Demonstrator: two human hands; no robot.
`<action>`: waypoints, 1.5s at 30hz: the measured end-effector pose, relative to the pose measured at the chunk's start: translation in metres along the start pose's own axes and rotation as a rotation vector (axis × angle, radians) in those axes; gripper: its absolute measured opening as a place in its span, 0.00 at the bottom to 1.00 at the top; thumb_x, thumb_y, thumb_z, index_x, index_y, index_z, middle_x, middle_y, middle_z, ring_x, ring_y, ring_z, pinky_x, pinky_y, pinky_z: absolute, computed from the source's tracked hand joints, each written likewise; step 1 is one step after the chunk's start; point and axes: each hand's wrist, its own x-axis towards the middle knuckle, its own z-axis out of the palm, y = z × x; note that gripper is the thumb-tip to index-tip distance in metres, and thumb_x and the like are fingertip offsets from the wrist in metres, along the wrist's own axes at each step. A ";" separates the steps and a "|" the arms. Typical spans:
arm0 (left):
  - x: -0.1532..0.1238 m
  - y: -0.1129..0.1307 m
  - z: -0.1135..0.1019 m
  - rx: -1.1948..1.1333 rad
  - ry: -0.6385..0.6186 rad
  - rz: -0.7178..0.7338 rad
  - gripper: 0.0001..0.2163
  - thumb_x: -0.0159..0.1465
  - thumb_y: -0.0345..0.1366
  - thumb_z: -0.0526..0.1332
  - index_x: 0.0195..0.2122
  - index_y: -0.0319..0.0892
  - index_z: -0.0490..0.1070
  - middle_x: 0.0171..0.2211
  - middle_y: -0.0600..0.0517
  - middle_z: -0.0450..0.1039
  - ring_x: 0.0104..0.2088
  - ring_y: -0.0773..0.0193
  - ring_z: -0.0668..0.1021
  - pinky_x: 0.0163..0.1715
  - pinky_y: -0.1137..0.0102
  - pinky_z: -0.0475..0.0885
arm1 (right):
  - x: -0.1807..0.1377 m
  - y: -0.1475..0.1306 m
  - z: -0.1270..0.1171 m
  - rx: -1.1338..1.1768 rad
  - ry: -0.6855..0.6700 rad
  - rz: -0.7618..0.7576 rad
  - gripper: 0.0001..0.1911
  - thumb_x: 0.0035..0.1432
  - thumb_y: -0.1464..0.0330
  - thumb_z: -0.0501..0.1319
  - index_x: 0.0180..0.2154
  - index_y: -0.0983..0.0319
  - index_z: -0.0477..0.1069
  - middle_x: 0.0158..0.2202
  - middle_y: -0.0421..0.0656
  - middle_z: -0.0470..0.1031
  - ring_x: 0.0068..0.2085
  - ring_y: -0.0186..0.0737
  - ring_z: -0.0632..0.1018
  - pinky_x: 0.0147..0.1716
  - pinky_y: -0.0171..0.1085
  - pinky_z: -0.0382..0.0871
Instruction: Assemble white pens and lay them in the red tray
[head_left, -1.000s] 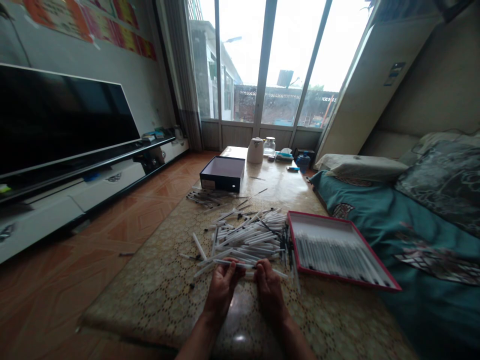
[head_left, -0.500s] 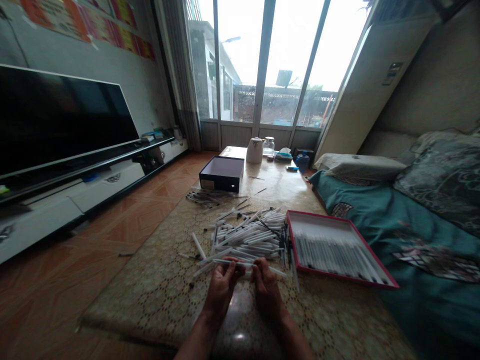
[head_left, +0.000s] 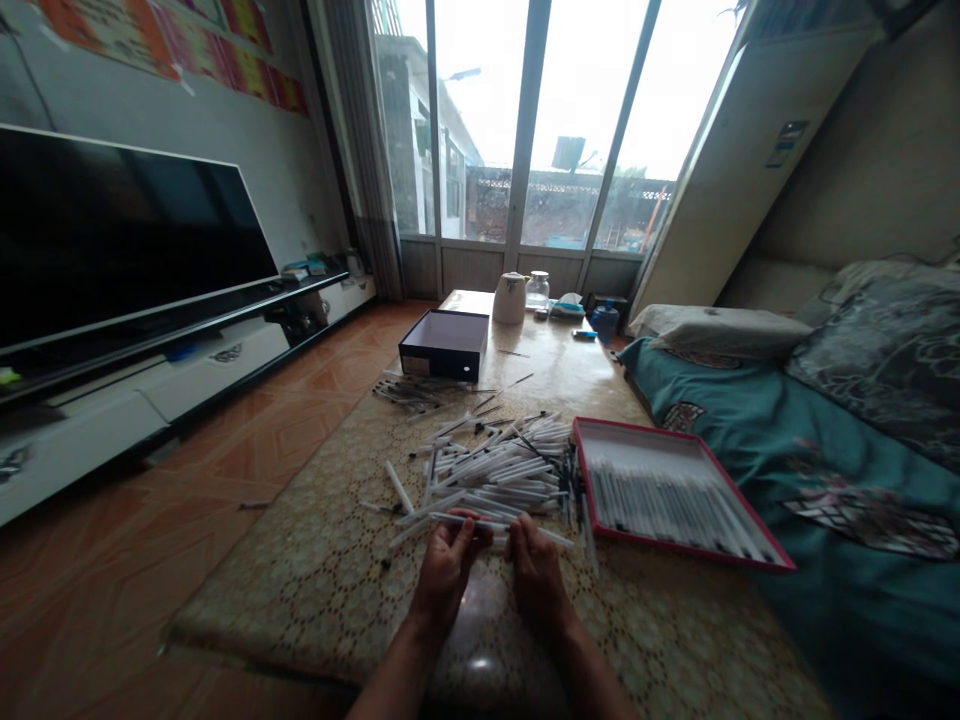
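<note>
Wall posters point(head_left: 112, 38): print too blurred to read from here.
Dark box point(head_left: 452, 367): pale label point(head_left: 417, 366), illegible.
Tall unit point(head_left: 757, 190): bluish panel point(head_left: 786, 144), unreadable.

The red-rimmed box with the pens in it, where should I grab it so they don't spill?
I'd grip the red-rimmed box by its left wall and right wall, coming in from both sides at once, and keep it level. It's shallow and open on top, with pens lined up inside, so tilting could spill them. Mind the loose pens close by its left wall.

Head-worn camera, facing forward and down, along the table point(head_left: 300, 570), toward tall windows point(head_left: 577, 100)
</note>
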 end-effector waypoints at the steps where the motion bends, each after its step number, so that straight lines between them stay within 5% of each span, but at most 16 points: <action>1: 0.000 0.000 0.000 0.002 -0.004 0.002 0.11 0.51 0.36 0.67 0.33 0.38 0.69 0.32 0.50 0.76 0.31 0.64 0.78 0.35 0.70 0.72 | 0.000 -0.001 0.000 -0.009 -0.001 0.004 0.17 0.64 0.62 0.44 0.25 0.59 0.60 0.21 0.35 0.62 0.23 0.33 0.66 0.25 0.32 0.58; 6: 0.002 -0.002 -0.001 -0.011 0.027 0.011 0.11 0.51 0.36 0.67 0.33 0.38 0.69 0.32 0.50 0.76 0.32 0.64 0.78 0.35 0.70 0.73 | -0.001 -0.004 -0.001 0.067 -0.033 0.003 0.13 0.65 0.61 0.44 0.33 0.59 0.61 0.23 0.35 0.63 0.24 0.33 0.68 0.26 0.31 0.60; 12: 0.001 -0.003 -0.002 -0.001 -0.006 0.005 0.09 0.52 0.35 0.66 0.32 0.38 0.69 0.31 0.50 0.76 0.30 0.66 0.78 0.35 0.71 0.72 | 0.000 -0.005 -0.001 -0.006 0.005 -0.010 0.18 0.65 0.61 0.44 0.24 0.59 0.60 0.20 0.36 0.63 0.23 0.33 0.66 0.25 0.31 0.58; 17: 0.000 -0.002 -0.001 -0.006 0.019 0.008 0.09 0.53 0.35 0.66 0.33 0.38 0.69 0.31 0.50 0.76 0.31 0.65 0.78 0.34 0.71 0.73 | 0.001 -0.006 -0.002 0.065 -0.005 -0.002 0.13 0.64 0.62 0.46 0.31 0.59 0.62 0.22 0.34 0.63 0.23 0.32 0.67 0.25 0.30 0.60; 45: -0.001 0.000 0.001 0.058 -0.011 0.012 0.10 0.52 0.37 0.66 0.31 0.39 0.70 0.32 0.50 0.76 0.31 0.64 0.78 0.36 0.69 0.72 | 0.003 0.001 -0.001 -0.014 -0.019 0.015 0.19 0.65 0.58 0.43 0.25 0.58 0.59 0.20 0.36 0.63 0.22 0.34 0.67 0.25 0.32 0.59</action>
